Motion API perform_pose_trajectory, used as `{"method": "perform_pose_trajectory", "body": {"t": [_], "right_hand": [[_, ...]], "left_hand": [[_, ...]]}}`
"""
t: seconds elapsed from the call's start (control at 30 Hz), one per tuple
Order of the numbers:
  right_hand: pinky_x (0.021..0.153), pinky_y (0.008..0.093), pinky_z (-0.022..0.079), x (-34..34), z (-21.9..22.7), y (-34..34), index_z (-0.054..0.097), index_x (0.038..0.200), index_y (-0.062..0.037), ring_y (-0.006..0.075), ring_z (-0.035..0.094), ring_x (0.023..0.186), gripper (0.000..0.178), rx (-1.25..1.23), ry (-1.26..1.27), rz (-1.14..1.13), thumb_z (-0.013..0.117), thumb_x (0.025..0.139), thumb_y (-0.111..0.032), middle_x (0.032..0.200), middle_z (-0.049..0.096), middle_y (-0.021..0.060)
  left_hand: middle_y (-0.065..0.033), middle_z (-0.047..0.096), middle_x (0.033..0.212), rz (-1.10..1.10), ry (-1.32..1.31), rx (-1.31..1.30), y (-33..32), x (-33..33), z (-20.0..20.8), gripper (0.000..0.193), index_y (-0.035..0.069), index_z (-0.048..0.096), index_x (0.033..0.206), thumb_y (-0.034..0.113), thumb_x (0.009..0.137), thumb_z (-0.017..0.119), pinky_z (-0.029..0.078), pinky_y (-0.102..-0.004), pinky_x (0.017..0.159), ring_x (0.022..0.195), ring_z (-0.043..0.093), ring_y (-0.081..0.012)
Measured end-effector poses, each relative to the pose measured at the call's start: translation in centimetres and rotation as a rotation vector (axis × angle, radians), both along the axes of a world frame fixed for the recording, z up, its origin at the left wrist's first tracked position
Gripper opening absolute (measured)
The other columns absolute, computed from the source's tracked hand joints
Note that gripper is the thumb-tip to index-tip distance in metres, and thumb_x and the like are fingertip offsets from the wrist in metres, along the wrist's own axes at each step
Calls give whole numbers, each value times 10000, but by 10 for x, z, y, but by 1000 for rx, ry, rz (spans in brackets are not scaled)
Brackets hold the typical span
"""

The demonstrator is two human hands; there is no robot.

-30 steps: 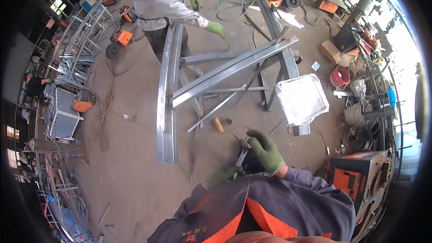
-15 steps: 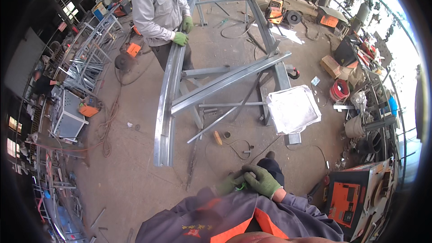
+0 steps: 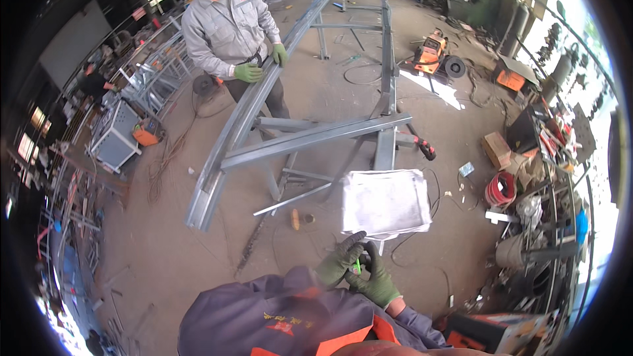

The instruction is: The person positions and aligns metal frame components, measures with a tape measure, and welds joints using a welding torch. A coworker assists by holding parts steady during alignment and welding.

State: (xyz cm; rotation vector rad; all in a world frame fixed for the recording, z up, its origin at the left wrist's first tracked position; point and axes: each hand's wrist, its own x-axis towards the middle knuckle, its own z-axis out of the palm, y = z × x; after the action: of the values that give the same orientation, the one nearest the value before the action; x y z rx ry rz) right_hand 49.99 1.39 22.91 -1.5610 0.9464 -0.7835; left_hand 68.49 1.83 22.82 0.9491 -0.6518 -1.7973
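Gloved hands together — left hand (image 3: pixel 339 262), right hand (image 3: pixel 374 281) pinching small green object (image 3: pixel 357 266), bare floor (image 3: pixel 198 250) leftward.

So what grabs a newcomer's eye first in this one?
The long curved steel beam running up the workshop floor, with a straight beam laid across it. A co-worker in grey stands at its left, green gloves on it. Low centre, the left hand and right hand meet around a small green object.
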Motion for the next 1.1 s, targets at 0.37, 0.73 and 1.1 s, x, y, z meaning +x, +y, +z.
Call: {"method": "perform_pose_trajectory", "body": {"t": [0.37,0.73,1.1], "right_hand": [[1143,412,558,-209,-50,-1,26,1840,-117,291,613,1457,1234,133,-102,-206,888,958,-160,1669,530,199],[1127,401,563,-302,-61,-37,85,1839,-72,283,659,1407,1221,294,-71,-251,894,934,-213,1631,593,217],[910,360,634,-363,-15,-189,208,1815,-77,189,705,1243,1084,344,-36,-124,872,964,-184,1504,656,159]], "left_hand": [[-75,630,1551,-346,-513,-294,-46,-210,14,712,106,431,1768,382,1170,702,526,-364,1143,1340,606,-170],[-180,660,1512,-632,-850,-409,-99,-288,0,788,205,292,1834,530,1180,588,555,-435,1139,1356,678,-317],[-140,609,1608,-384,-483,-445,-210,-335,-8,757,139,313,1819,459,1200,610,548,-363,1148,1399,641,-202]]}}
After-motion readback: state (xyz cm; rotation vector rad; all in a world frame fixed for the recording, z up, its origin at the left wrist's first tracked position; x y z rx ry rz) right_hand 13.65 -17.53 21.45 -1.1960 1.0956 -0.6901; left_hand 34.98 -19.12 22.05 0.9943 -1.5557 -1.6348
